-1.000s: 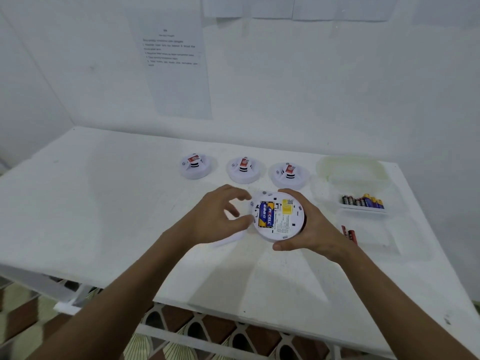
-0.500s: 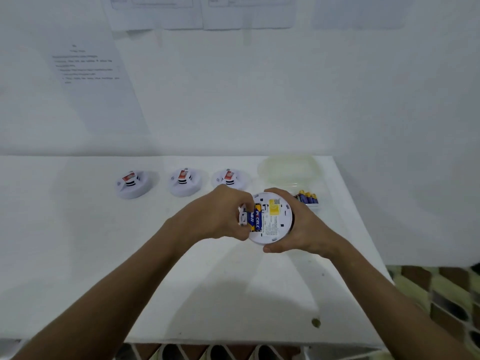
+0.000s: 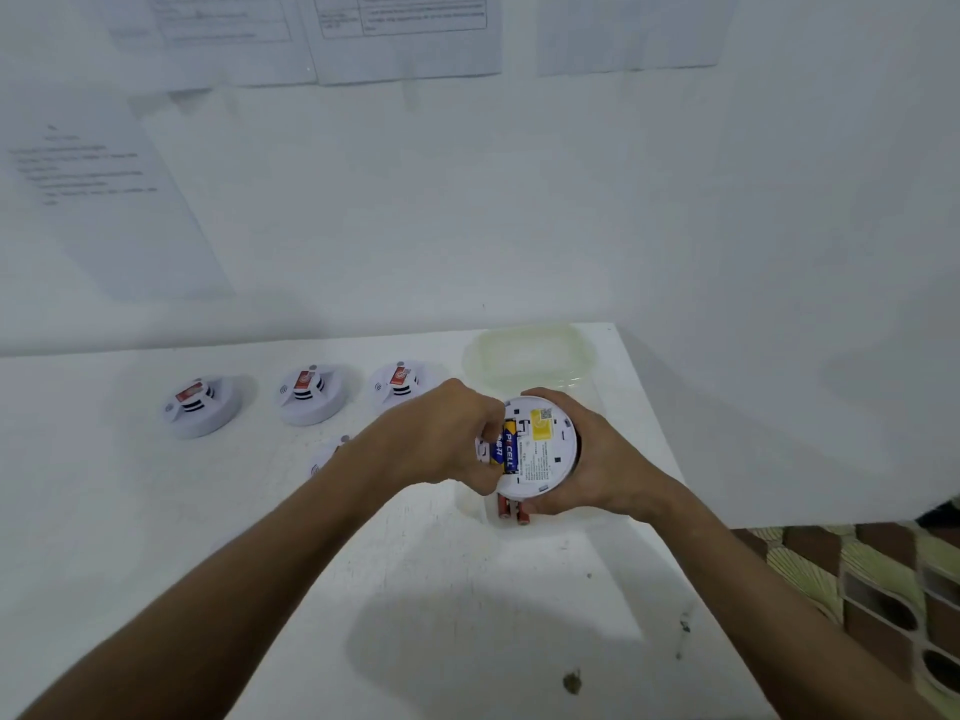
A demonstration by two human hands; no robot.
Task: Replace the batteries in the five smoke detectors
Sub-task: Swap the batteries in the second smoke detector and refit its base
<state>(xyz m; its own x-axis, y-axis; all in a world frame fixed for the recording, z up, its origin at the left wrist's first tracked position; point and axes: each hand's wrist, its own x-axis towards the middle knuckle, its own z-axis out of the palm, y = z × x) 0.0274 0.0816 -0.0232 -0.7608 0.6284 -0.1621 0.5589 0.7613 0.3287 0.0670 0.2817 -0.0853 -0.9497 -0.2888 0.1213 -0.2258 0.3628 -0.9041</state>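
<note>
detector (image 3: 540, 449): smooth white plastic | table (image 3: 467, 589): matt white, stained | container (image 3: 530, 356): translucent plastic

**White counter and what lies on it**

A white counter (image 3: 415, 589) stands against a white wall, its right edge running beside a patterned floor. Three round white smoke detectors sit in a row near the back: one at the left (image 3: 200, 406), one in the middle (image 3: 310, 394), one at the right (image 3: 399, 388). A fourth detector (image 3: 328, 454) lies nearer, mostly hidden behind a forearm. A translucent plastic container (image 3: 530, 356) rests at the back right corner. Red batteries (image 3: 511, 510) lie in a clear tray. A dark stain (image 3: 571, 682) marks the front area.
</note>
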